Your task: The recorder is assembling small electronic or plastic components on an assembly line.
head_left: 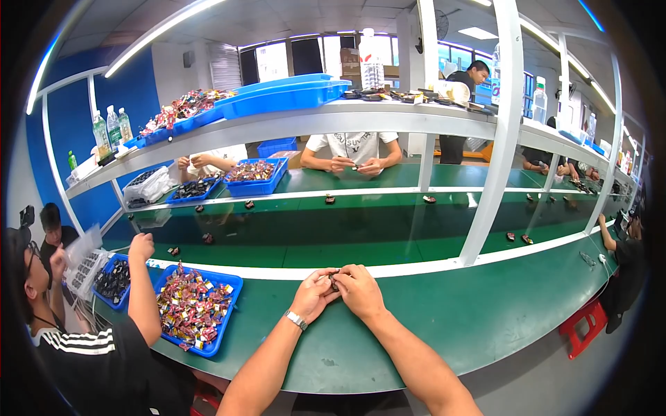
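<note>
Just above the green table (444,305), near its far white edge, my two hands meet. My left hand (311,298), with a metal watch at the wrist, is closed around a small dark part (334,280). The fingers of my right hand (362,295) pinch the same part from the other side. Fingers cover most of it, so its exact kind is hidden. To the left of my left forearm stands a blue tray (227,315), heaped with small red, gold and white electronic-looking pieces (191,305).
Beyond a white rail (388,272) runs a green conveyor belt (347,239) with scattered small parts (208,238). A white post (492,152) rises right of my hands to a shelf (291,123). A co-worker (90,347) sits close at left, beside a blue tray of black parts (114,281).
</note>
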